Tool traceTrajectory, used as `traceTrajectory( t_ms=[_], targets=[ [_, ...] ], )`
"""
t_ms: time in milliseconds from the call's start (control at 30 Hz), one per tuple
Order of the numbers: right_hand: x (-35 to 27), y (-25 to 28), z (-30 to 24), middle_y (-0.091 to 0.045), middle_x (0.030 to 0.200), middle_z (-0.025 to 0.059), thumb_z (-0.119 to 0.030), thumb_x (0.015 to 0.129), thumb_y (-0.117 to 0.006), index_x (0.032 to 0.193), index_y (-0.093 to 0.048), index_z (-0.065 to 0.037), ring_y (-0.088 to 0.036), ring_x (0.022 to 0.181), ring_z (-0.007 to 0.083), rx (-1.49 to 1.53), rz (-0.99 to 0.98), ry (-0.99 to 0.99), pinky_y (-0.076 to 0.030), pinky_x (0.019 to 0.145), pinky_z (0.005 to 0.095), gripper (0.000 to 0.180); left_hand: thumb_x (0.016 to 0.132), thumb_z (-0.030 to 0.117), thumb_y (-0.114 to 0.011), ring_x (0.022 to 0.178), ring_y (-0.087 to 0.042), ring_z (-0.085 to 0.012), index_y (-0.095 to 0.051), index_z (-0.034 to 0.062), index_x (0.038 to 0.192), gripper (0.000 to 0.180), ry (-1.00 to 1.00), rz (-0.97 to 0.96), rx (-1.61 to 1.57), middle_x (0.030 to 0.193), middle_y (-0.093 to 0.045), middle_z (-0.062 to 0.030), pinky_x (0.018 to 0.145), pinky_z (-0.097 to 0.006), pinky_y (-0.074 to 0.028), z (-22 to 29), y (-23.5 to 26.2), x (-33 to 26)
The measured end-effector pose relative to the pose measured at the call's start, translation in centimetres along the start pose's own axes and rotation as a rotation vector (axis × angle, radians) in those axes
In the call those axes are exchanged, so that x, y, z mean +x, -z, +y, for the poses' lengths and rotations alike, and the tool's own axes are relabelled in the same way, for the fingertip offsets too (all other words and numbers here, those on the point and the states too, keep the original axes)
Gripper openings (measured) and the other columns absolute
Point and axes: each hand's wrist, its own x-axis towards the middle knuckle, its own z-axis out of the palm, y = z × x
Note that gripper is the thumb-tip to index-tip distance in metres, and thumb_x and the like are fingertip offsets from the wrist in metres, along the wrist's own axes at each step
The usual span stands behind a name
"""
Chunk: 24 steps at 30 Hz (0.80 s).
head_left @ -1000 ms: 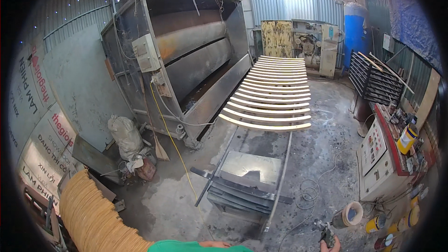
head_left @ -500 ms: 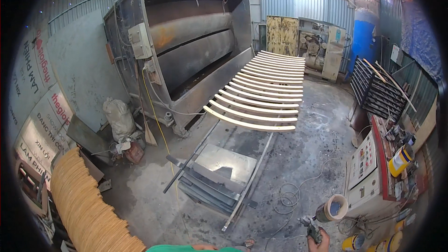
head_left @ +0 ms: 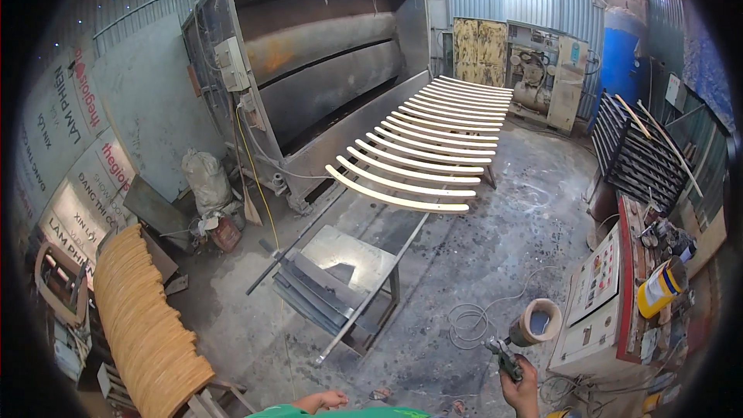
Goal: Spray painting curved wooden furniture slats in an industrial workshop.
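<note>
The right hand (head_left: 520,388) is closed around a spray gun (head_left: 507,356) with its cup (head_left: 539,321) up, low over the floor (head_left: 480,263) and well short of the curved slats (head_left: 422,147) on the rack. Its hose (head_left: 472,321) coils near the feet and could snag or trip. The left hand (head_left: 329,400) hangs loosely open, holding nothing.

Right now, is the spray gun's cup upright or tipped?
Tipped. In the right hand, the spray gun holds its cup tilted, the open mouth facing the camera, so the inside shows.
</note>
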Motion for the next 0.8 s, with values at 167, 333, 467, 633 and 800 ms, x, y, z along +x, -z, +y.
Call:
traceTrajectory(
  t_ms=[167,333,467,633,800],
  targets=[
    [4.0,5.2,4.9,-0.062,0.088,0.0214,-0.001,0.071,-0.065,0.095,-0.059,0.003,-0.061,0.080,0.0416,0.058,-0.080,0.100,-0.049,0.070,0.0404,0.026,0.091,0.041,-0.056,0.087,-0.064,-0.0169,-0.070,0.0159,0.106,0.033,-0.177,0.176,-0.103,0.097,-0.069,0.0002,0.076,-0.035,-0.051,2.4,-8.5,1.8],
    [7.8,8.4,7.7,-0.063,0.089,0.0214,0.000,0.072,-0.065,0.097,-0.060,0.003,-0.063,0.081,0.0407,0.029,-0.063,0.163,-0.050,0.072,0.0407,0.026,0.090,0.038,-0.059,0.095,-0.064,-0.0201,-0.069,0.0066,0.105,0.036,-0.313,0.290,0.069,0.100,-0.070,-0.0089,0.082,-0.034,-0.050,14.8,-14.9,-1.8],
    [11.4,8.9,9.3,-0.063,0.090,0.0220,-0.001,0.072,-0.065,0.099,-0.060,0.004,-0.063,0.083,0.0417,0.074,-0.131,0.170,-0.050,0.073,0.0414,0.028,0.094,0.036,-0.057,0.095,-0.064,-0.0224,-0.065,0.0033,0.111,0.038,-0.680,0.405,0.108,0.101,-0.069,-0.0130,0.084,-0.035,-0.050,27.2,-16.8,-4.8],
    [16.6,7.9,11.6,-0.064,0.091,0.0223,-0.002,0.073,-0.065,0.100,-0.060,0.004,-0.063,0.083,0.0418,0.059,-0.128,0.222,-0.050,0.074,0.0423,0.028,0.098,0.032,-0.054,0.101,-0.061,-0.0190,-0.062,0.0023,0.119,0.037,-0.905,0.239,0.089,0.109,-0.067,-0.0105,0.089,-0.033,-0.048,44.9,-17.0,-10.6],
    [22.4,6.1,12.7,-0.063,0.082,0.0201,-0.002,0.074,-0.064,0.094,-0.061,0.003,-0.064,0.076,0.0368,0.110,-0.034,0.237,-0.049,0.070,0.0389,0.021,0.097,0.028,-0.056,0.103,-0.060,-0.0176,-0.057,0.0021,0.125,0.038,-1.056,0.038,0.021,0.111,-0.066,-0.0078,0.089,-0.032,-0.048,55.5,-17.1,-9.9]
  ],
)
